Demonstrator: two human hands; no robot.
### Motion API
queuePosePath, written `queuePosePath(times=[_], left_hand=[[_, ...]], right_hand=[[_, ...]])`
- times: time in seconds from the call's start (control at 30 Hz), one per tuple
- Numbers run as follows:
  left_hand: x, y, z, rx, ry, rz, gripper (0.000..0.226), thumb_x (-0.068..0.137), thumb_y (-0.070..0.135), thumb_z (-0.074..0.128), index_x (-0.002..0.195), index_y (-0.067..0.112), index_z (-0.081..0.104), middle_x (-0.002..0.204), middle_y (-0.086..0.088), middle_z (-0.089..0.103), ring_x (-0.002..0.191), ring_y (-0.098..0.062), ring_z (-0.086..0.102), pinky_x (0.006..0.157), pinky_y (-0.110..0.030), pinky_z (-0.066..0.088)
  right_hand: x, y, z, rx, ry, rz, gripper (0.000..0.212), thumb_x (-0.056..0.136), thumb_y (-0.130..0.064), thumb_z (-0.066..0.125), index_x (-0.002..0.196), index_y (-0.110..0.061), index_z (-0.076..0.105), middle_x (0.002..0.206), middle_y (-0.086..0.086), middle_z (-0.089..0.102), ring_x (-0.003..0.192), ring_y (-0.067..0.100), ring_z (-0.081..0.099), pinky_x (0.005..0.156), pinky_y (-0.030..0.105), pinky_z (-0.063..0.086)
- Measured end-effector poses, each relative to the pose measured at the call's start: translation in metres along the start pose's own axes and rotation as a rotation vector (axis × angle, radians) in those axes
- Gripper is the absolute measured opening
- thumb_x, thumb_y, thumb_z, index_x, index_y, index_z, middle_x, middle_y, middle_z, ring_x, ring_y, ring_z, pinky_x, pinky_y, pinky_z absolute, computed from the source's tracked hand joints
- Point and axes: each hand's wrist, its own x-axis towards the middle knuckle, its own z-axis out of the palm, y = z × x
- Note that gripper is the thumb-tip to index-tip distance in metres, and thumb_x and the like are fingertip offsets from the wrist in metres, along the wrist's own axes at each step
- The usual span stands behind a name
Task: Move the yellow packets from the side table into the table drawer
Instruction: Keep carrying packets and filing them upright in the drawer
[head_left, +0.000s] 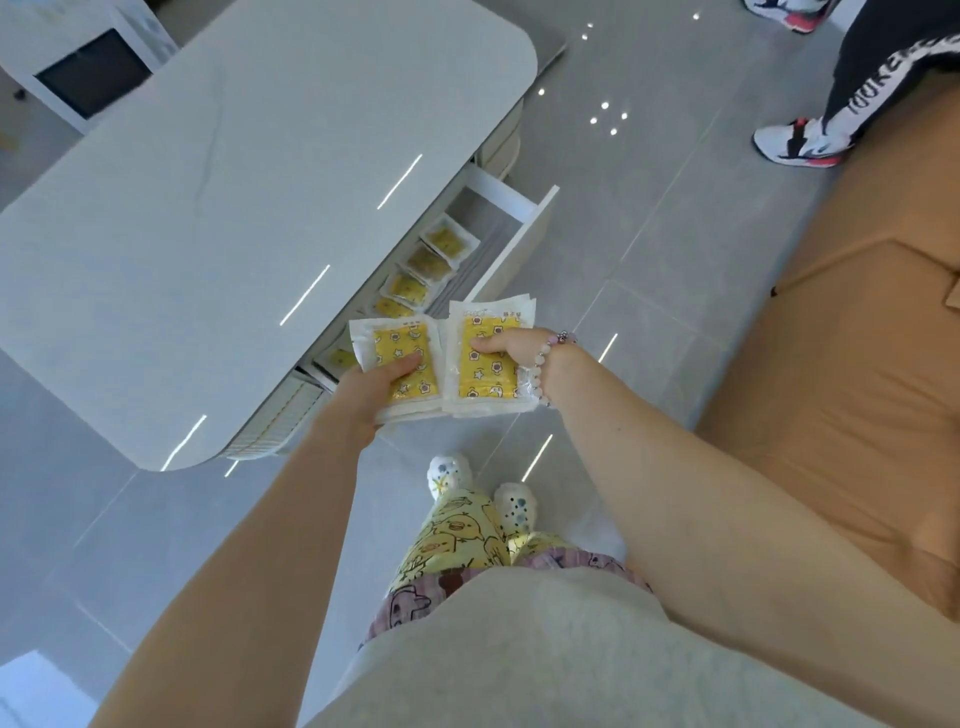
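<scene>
Fingers (408, 366) of the left hand (371, 387) were curled round a stack of flat yellow star-printed packets in clear white-bordered wrappers (397, 340), thumb on top. The right hand (511, 345) gripped a second stack of the same packets (485, 376) in the same way. The two stacks were side by side, touching at their inner edges. Both were held in the air with their long axes pointing away from the body, just short of the open white pull-out drawer (522, 208) under the near long edge of the pale grey stone-topped counter (234, 197). The drawer lay ahead of the fingers, its long axis following that edge. A row of overlapping yellow packets (410, 286) lay in it on the side next to the counter, while the strip by the front panel and the far end showed bare. The left hand was the nearer to the drawer's near end and the right hand to its front panel. The coming move probably required a short reach forward and down, with each stack turned to lie along the drawer.
</scene>
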Motion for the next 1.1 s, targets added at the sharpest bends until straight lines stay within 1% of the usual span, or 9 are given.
queuePosePath(times=[0.07,0.2,0.3,0.4,0.57,0.73,0.87,1.03,1.1], left_hand=[[0.015,0.012,0.003,-0.005,0.005,-0.011,0.036,0.076,0.023,0.077,0.109,0.014,0.065,0.099,-0.004,0.072,0.087,-0.021,0.069,0.075,-0.034,0.056],[0.053,0.04,-0.001,-0.003,0.037,-0.035,0.047,0.076,0.028,0.077,0.118,0.013,0.061,0.109,-0.007,0.07,0.099,-0.026,0.066,0.09,-0.042,0.052],[0.075,0.064,-0.004,-0.026,0.061,-0.041,0.046,0.075,0.03,0.077,0.115,0.012,0.062,0.103,-0.006,0.07,0.089,-0.023,0.067,0.07,-0.035,0.054],[0.099,0.09,-0.004,-0.086,0.067,-0.063,0.045,0.074,0.028,0.078,0.113,0.011,0.063,0.1,-0.007,0.071,0.086,-0.022,0.068,0.071,-0.034,0.054],[0.141,0.121,-0.003,-0.076,0.065,-0.082,0.044,0.074,0.029,0.078,0.112,0.012,0.063,0.095,-0.005,0.071,0.083,-0.021,0.068,0.067,-0.031,0.053],[0.178,0.126,-0.007,-0.133,0.157,-0.13,0.051,0.076,0.028,0.075,0.12,0.01,0.057,0.107,-0.008,0.068,0.095,-0.026,0.066,0.085,-0.038,0.053],[0.2,0.101,-0.016,-0.266,0.238,-0.245,0.042,0.078,0.023,0.072,0.116,0.011,0.059,0.102,-0.007,0.07,0.091,-0.026,0.067,0.081,-0.041,0.055],[0.232,0.053,-0.023,-0.389,0.338,-0.353,0.019,0.08,0.024,0.066,0.097,0.017,0.066,0.095,-0.004,0.072,0.093,-0.025,0.067,0.095,-0.044,0.05],[0.247,0.032,-0.026,-0.419,0.364,-0.391,0.015,0.081,0.025,0.064,0.094,0.02,0.066,0.102,-0.005,0.071,0.101,-0.027,0.066,0.098,-0.044,0.048]], right_hand=[[0.012,-0.014,-0.006,-0.053,-0.012,0.013,0.03,0.094,-0.031,0.056,0.113,-0.009,0.061,0.096,0.004,0.068,0.089,0.018,0.065,0.082,0.025,0.051],[0.036,-0.05,-0.017,-0.16,0.005,0.031,0.039,0.095,-0.033,0.053,0.121,-0.005,0.058,0.114,0.011,0.064,0.107,0.025,0.061,0.102,0.031,0.042],[0.054,-0.079,-0.032,-0.112,-0.007,0.039,0.02,0.093,-0.029,0.057,0.088,-0.012,0.064,0.078,0.001,0.068,0.069,0.013,0.064,0.072,0.023,0.052],[0.072,-0.121,-0.043,-0.097,0.005,0.061,0.019,0.091,-0.029,0.059,0.077,-0.017,0.062,0.054,-0.006,0.068,0.05,0.005,0.063,0.05,0.016,0.049],[0.115,-0.168,-0.058,-0.018,0.043,0.061,0.013,0.087,-0.025,0.061,0.081,-0.015,0.067,0.067,-0.002,0.072,0.072,0.018,0.067,0.082,0.034,0.053],[0.156,-0.181,-0.063,-0.045,0.107,0.117,0.013,0.085,-0.027,0.06,0.081,-0.016,0.067,0.067,-0.003,0.072,0.062,0.014,0.068,0.063,0.024,0.055],[0.196,-0.181,-0.048,-0.168,0.12,0.169,0.016,0.084,-0.028,0.06,0.085,-0.013,0.067,0.093,0.006,0.07,0.092,0.026,0.065,0.097,0.041,0.048],[0.259,-0.169,-0.023,-0.324,0.075,0.248,0.042,0.083,-0.029,0.06,0.119,-0.007,0.062,0.113,0.005,0.063,0.101,0.024,0.059,0.093,0.037,0.047],[0.286,-0.162,-0.013,-0.403,0.045,0.273,0.046,0.086,-0.025,0.058,0.128,-0.005,0.054,0.117,0.004,0.055,0.087,0.018,0.054,0.074,0.027,0.047]])
